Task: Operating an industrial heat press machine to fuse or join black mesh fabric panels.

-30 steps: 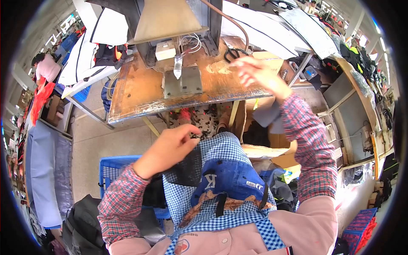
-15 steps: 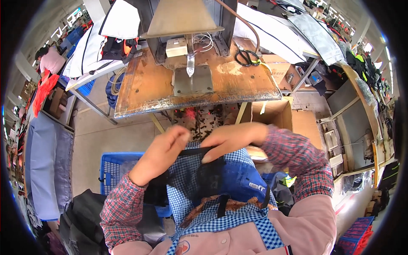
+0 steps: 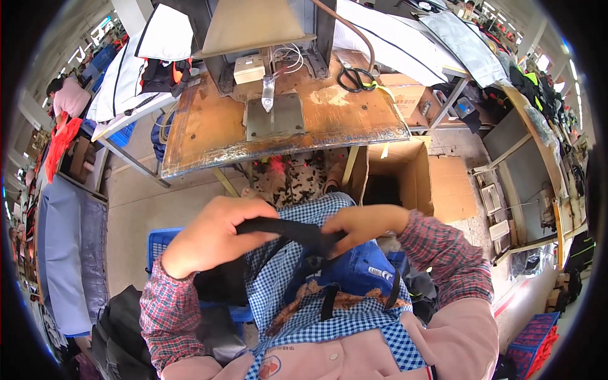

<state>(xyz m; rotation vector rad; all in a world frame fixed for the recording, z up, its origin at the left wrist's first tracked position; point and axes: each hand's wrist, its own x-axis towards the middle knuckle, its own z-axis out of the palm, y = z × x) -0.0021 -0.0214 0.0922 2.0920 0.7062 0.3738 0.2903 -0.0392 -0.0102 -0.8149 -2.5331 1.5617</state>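
Note:
Above my lap, my left hand (image 3: 212,234) and my right hand (image 3: 367,223) stretch a black fabric piece (image 3: 285,229) between them. A folded, band-like edge of it runs from my left thumb and fingers across to the right fingers, which pinch the other end. Motion blurs that right end somewhat. Beneath the cloth lies my blue checked apron (image 3: 269,278) with a plain blue panel (image 3: 364,272). Dark cloth (image 3: 218,285) lies below my left wrist, over the blue crate (image 3: 156,244).
Ahead stands a wooden worktable (image 3: 202,126) with a machine head above a metal plate (image 3: 272,117). Black-handled scissors (image 3: 356,79) lie at its right. An open cardboard box (image 3: 411,168) stands right of my knees. White panels (image 3: 386,44) cover a table behind.
My left hand has come lower and to the left, the right hand slightly lower. The black fabric, hanging as a sheer sheet before, is now bunched into a band between the hands.

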